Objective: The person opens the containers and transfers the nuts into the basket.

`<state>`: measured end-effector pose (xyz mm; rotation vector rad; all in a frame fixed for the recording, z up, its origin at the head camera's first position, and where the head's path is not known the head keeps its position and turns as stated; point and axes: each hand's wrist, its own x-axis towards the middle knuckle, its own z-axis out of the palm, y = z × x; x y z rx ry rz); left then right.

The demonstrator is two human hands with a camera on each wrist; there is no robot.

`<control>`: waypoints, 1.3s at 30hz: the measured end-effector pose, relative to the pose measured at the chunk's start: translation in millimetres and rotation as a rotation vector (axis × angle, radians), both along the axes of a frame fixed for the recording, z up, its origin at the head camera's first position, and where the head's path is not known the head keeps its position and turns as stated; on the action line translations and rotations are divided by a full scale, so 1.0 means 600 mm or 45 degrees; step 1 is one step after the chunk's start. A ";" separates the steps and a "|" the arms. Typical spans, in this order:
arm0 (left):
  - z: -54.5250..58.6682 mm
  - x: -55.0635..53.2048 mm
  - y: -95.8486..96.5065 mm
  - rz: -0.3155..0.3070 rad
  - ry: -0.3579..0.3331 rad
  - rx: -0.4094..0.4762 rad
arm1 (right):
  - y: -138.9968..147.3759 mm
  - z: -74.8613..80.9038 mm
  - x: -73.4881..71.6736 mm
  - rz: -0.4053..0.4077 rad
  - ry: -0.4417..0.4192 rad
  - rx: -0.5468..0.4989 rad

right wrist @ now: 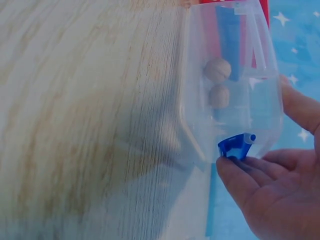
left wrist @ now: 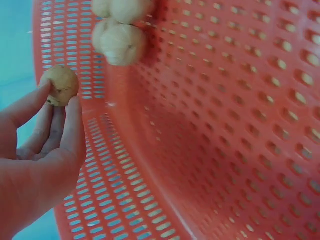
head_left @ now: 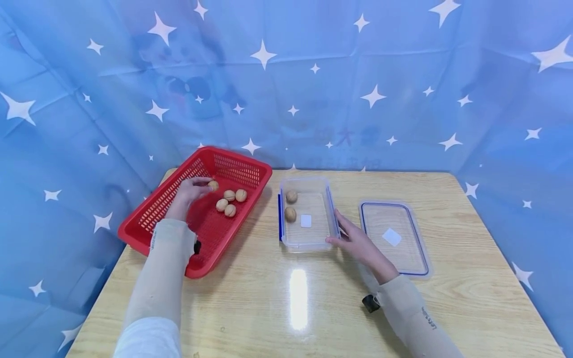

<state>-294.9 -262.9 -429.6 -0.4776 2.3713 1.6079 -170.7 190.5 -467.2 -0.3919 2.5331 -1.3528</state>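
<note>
My left hand [head_left: 190,194] is inside the red plastic basket [head_left: 208,228], pinching a walnut [left wrist: 62,86] between thumb and fingertips. Several more walnuts [head_left: 230,211] lie on the basket floor to the right of that hand. At the middle of the table stands a clear plastic container [head_left: 318,233], lidless, with two walnuts [head_left: 290,215] along its left side. My right hand [head_left: 358,243] holds this container at its right side near the front corner. In the right wrist view, the fingers rest by a blue latch [right wrist: 236,146].
A clear lid [head_left: 405,251] with a blue seal and a white label lies flat to the right of the container. The wooden table [head_left: 250,308] meets a blue star-patterned curtain [head_left: 295,134] at its back edge.
</note>
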 end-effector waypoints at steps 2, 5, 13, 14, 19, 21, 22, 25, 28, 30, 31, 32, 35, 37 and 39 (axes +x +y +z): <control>-0.011 0.002 -0.002 -0.027 -0.032 -0.027 | -0.001 0.000 0.001 -0.002 -0.006 0.002; -0.019 0.007 -0.004 -0.067 -0.086 -0.086 | -0.002 -0.002 0.002 -0.003 -0.002 -0.005; -0.028 0.004 0.001 -0.156 -0.099 -0.119 | -0.001 0.000 0.003 -0.005 0.007 -0.012; -0.029 0.004 0.002 -0.164 -0.104 -0.131 | -0.001 0.001 0.002 -0.003 0.008 -0.014; -0.032 0.004 0.001 -0.236 -0.100 -0.166 | 0.000 0.000 0.002 0.004 0.017 -0.019; -0.033 0.004 0.001 -0.258 -0.088 -0.172 | 0.000 -0.001 0.002 0.005 0.018 -0.018; -0.033 0.005 0.001 -0.262 -0.090 -0.179 | 0.000 -0.002 0.001 0.008 0.018 -0.018; -0.034 0.006 -0.001 -0.277 -0.085 -0.216 | 0.000 -0.002 0.002 0.007 0.017 -0.016; -0.034 0.007 -0.004 -0.267 -0.091 -0.238 | -0.001 -0.002 0.001 0.012 0.021 -0.024; -0.035 0.005 -0.006 -0.250 -0.098 -0.230 | -0.001 -0.003 0.001 0.011 0.024 -0.032; -0.035 0.004 -0.007 -0.238 -0.102 -0.214 | -0.001 -0.003 0.001 0.012 0.025 -0.034; -0.036 0.002 -0.009 -0.235 -0.100 -0.201 | -0.002 -0.003 0.001 0.010 0.024 -0.036; -0.031 -0.002 -0.008 -0.202 -0.071 -0.165 | -0.002 -0.003 0.002 0.004 0.022 -0.029; -0.023 -0.003 -0.005 -0.179 -0.026 -0.140 | -0.002 -0.002 0.003 0.002 0.021 -0.019; -0.010 -0.002 0.001 -0.148 0.015 -0.124 | -0.002 -0.001 0.003 0.003 0.022 -0.013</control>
